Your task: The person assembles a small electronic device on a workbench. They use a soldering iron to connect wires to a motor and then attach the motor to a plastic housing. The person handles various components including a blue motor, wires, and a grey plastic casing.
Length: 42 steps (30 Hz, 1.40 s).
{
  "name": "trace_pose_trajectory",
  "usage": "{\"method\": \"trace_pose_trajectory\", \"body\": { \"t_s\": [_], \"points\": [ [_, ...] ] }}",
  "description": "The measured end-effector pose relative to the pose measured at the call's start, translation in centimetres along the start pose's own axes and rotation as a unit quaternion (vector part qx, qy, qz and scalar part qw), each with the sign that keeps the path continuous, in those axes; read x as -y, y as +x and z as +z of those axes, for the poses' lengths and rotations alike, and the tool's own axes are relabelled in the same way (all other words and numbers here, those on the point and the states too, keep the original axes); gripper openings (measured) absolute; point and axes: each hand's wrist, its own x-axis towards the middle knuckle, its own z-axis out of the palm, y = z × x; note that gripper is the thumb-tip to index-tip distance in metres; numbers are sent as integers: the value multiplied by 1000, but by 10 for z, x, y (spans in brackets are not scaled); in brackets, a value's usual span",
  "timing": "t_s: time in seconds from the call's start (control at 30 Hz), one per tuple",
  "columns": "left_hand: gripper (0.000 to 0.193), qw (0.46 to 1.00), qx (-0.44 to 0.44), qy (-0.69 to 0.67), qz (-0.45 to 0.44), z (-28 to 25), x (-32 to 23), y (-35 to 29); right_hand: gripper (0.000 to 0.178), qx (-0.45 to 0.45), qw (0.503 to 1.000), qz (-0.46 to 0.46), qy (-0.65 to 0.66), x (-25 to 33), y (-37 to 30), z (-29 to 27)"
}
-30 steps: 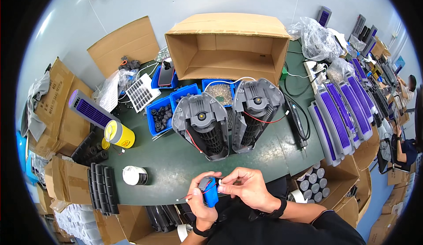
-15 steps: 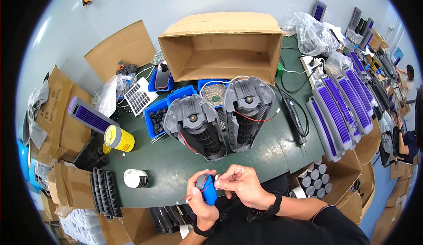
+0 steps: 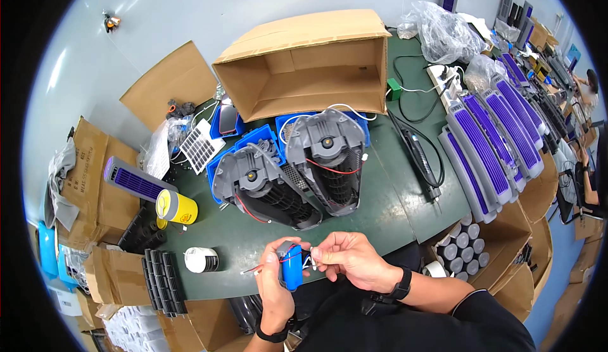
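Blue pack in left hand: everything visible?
The blue pack is a small, smooth, plastic-looking oblong, lengthwise roughly up and down in view, by the near edge of the green table. A grey part adjoins its upper end; a red wire crosses it. The left hand holds it; its far side is hidden.

a green table (image 3: 392, 194) carries 2 grey housings (image 3: 324, 138), a yellow canister (image 3: 177, 207) and a white jar (image 3: 200, 260).

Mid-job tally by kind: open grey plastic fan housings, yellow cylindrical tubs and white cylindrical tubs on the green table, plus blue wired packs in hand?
Open grey plastic fan housings: 2
Yellow cylindrical tub: 1
White cylindrical tub: 1
Blue wired pack, in the left hand: 1
Total: 5
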Motion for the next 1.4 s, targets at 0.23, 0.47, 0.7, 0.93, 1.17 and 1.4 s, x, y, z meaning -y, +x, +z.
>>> {"method": "trace_pose_trajectory", "body": {
  "t_s": [0.23,0.47,0.7,0.93,1.17,1.4],
  "points": [
    [57,992,31,111,50,21,-14,-10,22,9,1000,-29,5,11,-7,-2],
    [60,998,43,34,42,14,-29,-1,19,-96,951,-265,-127,15,-26,-2],
    [65,990,69,104,61,15,-81,7,88,-192,703,-546,-413,89,9,-26],
    [76,981,120,123,94,21,-130,14,95,110,889,-347,-278,116,68,-32],
    [78,926,164,182,287,39,-163,33,86,160,897,-305,-277,91,41,-30],
    [56,844,274,297,352,51,-174,71,84,137,908,-279,-282,83,12,-27]
  ]
}}
